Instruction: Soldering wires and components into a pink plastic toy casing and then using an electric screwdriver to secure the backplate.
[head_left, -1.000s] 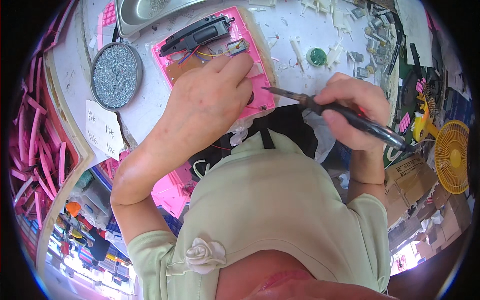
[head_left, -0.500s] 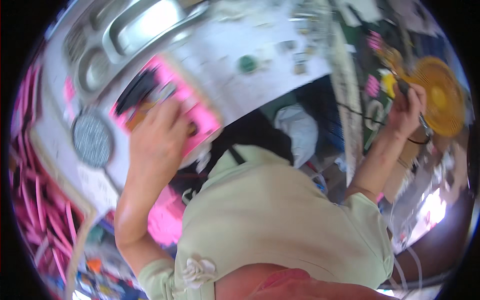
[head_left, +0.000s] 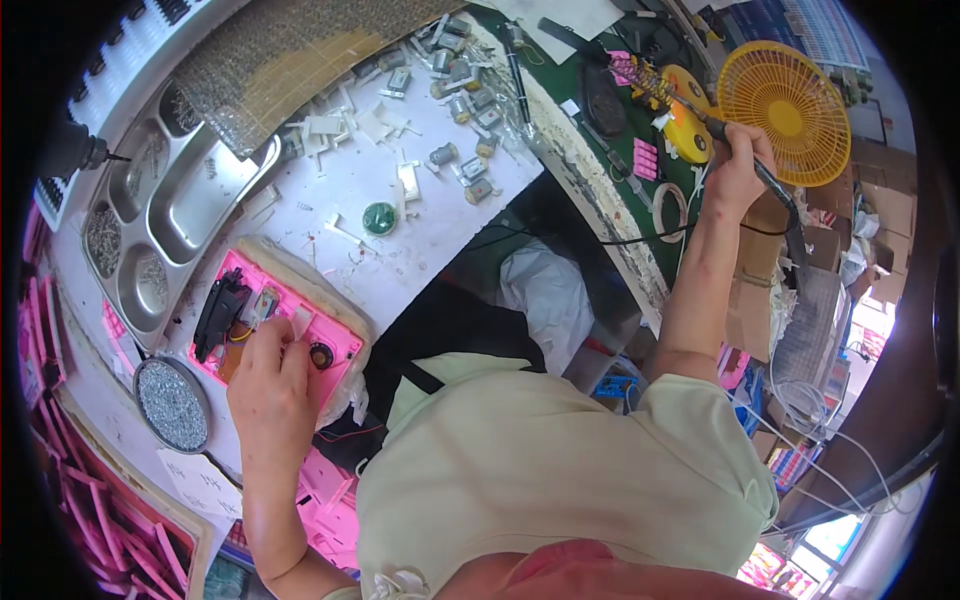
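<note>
My left hand [head_left: 270, 395] rests over an open pink plastic housing [head_left: 338, 335], fingers bent and pressed together inside it. Whatever they pinch is hidden. Within the housing are a black part [head_left: 220, 312], a small metal-cased motor [head_left: 264, 303], a yellow wire and a round dark part [head_left: 321, 355]. The housing lies on a pale padded piece. My right hand [head_left: 738, 170] is closed round the dark handle of a soldering iron [head_left: 715, 127]. The iron's front end points into the metal coil [head_left: 650, 85] of a yellow stand [head_left: 686, 140]; its tip is hidden there.
A steel compartment tray [head_left: 215, 185] holds small screws. Several small motors [head_left: 442, 154], a green round tin [head_left: 379, 219] and a dish of metal bits [head_left: 172, 405] share the white table. A yellow fan [head_left: 785, 112] stands beyond my right hand. The black cord [head_left: 640, 240] crosses the bench edge.
The whole view has swung, so the bench things lie further left and the picture is sharper. My left hand stays at the pink housing. My right hand keeps hold of the soldering iron.
</note>
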